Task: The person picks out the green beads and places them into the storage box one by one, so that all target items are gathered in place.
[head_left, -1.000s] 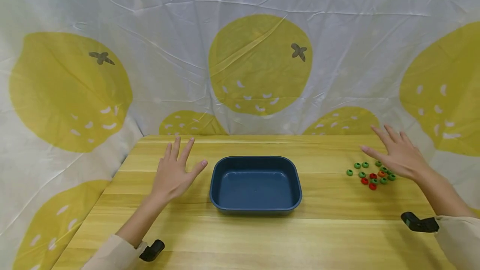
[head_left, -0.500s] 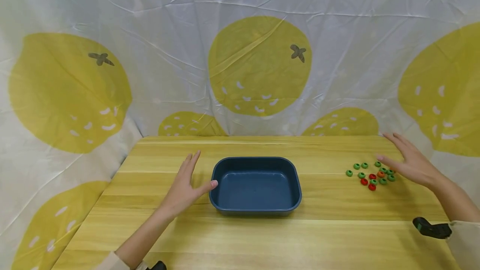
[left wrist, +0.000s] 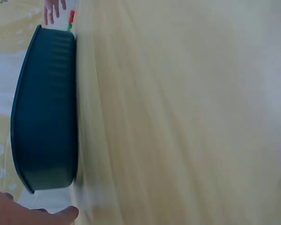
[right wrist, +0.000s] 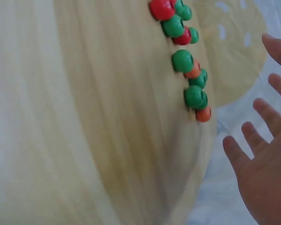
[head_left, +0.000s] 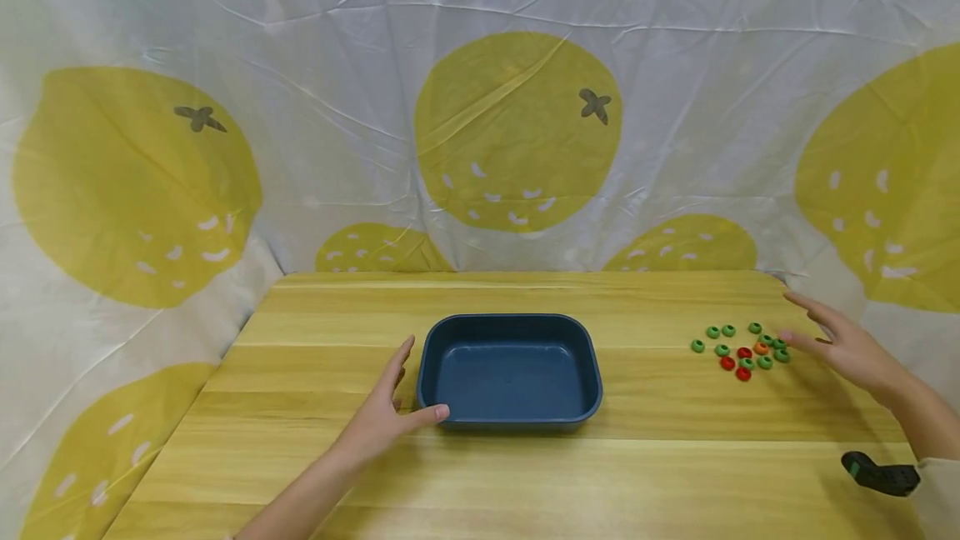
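Observation:
A dark blue rectangular plastic basin (head_left: pixel 510 386) sits in the middle of the wooden table. At its left end is my left hand (head_left: pixel 382 417), thumb apart from the fingers, the thumb tip overlapping the near left corner of the rim in the head view. The left wrist view has the basin's outer wall (left wrist: pixel 47 112) upright, with that hand (left wrist: pixel 23 213) low at its end. On the right, my right hand (head_left: pixel 862 357) hovers beside loose round beads with holes: green (head_left: pixel 755 328), red (head_left: pixel 727 363) and orange (head_left: pixel 761 348). In the right wrist view its fingers (right wrist: pixel 269 117) are spread and hold nothing.
The wooden tabletop (head_left: pixel 645 473) extends around the basin and beads. Behind it hangs a white curtain (head_left: pixel 675 107) with yellow lemon prints, meeting the table's back edge. A black device (head_left: pixel 879 475) is on the right wrist by the sleeve.
My left hand has come down and right to the basin's left end. My right hand has lowered and drawn right, to the beads' right side. Basin and beads stay in place.

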`<state>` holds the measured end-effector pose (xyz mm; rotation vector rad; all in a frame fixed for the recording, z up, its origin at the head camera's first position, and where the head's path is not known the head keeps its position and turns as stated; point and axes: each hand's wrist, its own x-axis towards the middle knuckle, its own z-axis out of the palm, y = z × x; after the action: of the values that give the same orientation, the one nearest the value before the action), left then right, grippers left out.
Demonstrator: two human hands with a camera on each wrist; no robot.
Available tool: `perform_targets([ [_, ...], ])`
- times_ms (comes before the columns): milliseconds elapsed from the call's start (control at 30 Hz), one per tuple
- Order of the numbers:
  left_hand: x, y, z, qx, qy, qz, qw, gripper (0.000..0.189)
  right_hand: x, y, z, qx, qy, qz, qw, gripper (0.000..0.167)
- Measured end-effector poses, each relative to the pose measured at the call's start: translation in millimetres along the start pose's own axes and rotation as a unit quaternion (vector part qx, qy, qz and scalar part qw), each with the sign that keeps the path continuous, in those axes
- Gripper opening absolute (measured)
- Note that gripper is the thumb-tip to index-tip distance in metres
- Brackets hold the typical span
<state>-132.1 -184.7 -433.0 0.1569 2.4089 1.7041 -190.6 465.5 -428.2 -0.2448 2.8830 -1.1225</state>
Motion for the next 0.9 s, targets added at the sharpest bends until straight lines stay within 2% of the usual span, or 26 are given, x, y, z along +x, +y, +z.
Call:
perform_targets([
  [167, -6.9, 0.8, 7.3, -0.05, -0.004, -0.03, 0.9983, 0.113, -8.0, 7.6, 6.8, 0.005, 0.0, 0.025, 0.9997, 0.082],
  [333, -8.0, -1.6, 11.7, -0.117, -0.007, -0.029, 0.9927, 0.114, -15.7, 17.3, 10.3, 0.008, -0.008, 0.042, 0.999, 0.08],
  [567, -8.6, -6.8, 11.9, -0.189, -0.031, -0.04, 0.9807, 0.109, -19.4, 30.8, 19.1, -0.022, 0.03, 0.022, 0.9991, 0.059],
  [667, -8.4, -8.9, 11.2, -0.205, -0.034, -0.045, 0.9772, 0.107, -17.6, 33.8, 23.2, -0.023, 0.032, 0.021, 0.999, 0.053],
  [900, -8.3, -8.8, 11.5, -0.21, -0.033, -0.059, 0.9754, 0.105, -13.8, 38.8, 24.1, -0.034, 0.025, 0.039, 0.9983, 0.052],
])
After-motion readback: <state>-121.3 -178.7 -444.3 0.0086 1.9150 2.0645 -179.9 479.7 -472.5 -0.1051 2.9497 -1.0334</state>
